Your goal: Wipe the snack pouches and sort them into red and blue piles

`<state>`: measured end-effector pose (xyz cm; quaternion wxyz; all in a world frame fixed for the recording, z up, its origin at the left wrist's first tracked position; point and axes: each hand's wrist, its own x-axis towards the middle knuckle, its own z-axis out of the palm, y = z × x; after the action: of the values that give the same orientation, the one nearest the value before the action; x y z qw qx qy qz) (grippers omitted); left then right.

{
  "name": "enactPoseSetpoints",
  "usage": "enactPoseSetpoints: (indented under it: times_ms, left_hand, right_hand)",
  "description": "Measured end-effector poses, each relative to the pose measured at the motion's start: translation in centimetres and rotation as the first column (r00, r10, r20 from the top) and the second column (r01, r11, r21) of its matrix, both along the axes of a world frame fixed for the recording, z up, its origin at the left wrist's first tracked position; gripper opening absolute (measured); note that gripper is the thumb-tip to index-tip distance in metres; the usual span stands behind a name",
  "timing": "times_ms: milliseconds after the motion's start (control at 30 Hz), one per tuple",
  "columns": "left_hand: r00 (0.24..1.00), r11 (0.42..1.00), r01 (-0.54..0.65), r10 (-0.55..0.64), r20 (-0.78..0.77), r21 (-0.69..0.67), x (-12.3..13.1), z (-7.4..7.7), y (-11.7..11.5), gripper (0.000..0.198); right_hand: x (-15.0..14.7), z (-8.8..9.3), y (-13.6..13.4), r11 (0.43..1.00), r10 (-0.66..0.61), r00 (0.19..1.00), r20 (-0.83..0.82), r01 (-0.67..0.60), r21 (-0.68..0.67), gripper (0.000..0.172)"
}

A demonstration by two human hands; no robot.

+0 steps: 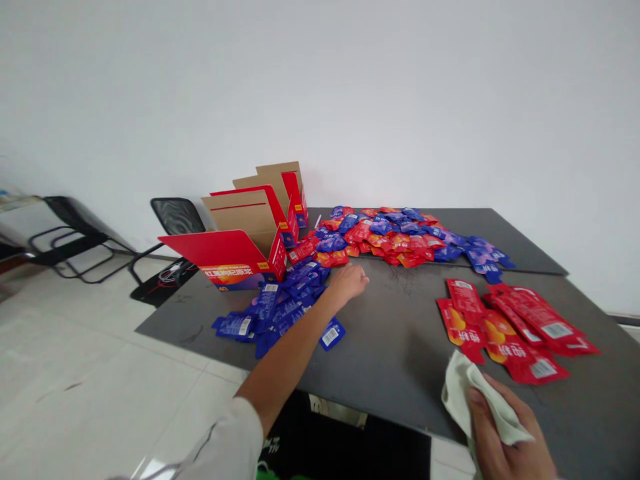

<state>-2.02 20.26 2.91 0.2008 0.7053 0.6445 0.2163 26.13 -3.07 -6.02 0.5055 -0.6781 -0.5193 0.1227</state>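
My left hand [349, 280] reaches over the middle of the grey table, its fingers curled into a fist with nothing showing out of it. It is at the near edge of a mixed pile of red and blue pouches [395, 233]. Blue pouches [295, 300] lie beside and partly behind my left forearm. Near the front edge, my right hand [510, 427] grips a folded pale cloth [470, 393] between thumb and fingers. Just beyond the cloth lie several red pouches [500, 327], spread and overlapping.
Open red cartons [235, 257] stand in a row at the table's left side, flaps up. The grey table [390, 333] has a seam towards the back. Black chairs [177, 217] stand on the floor to the left. A white wall [400, 100] rises behind.
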Motion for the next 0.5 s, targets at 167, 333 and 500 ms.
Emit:
enactPoseSetpoints:
  times_ms: [167,333,500]
  left_hand:
    - [0.96,0.981,-0.184,0.194,-0.2,0.068,0.0,-1.2,4.6,0.032]
    - [0.93,0.961,-0.235,0.266,-0.255,0.144,0.1,-2.5,6.5,0.041]
    - [0.913,0.952,-0.27,0.301,-0.276,0.146,0.0,-2.9,7.7,0.041]
  right_hand:
    - [0.2,0.0,0.1,0.999,0.025,0.999,0.041,-0.027,0.044,0.057]
    - [0.1,0.0,0.1,0.995,0.055,0.998,0.041,-0.058,0.075,0.053]
    - [-0.4,0.6,-0.2,0.997,0.032,0.999,0.028,-0.034,0.064,0.05]
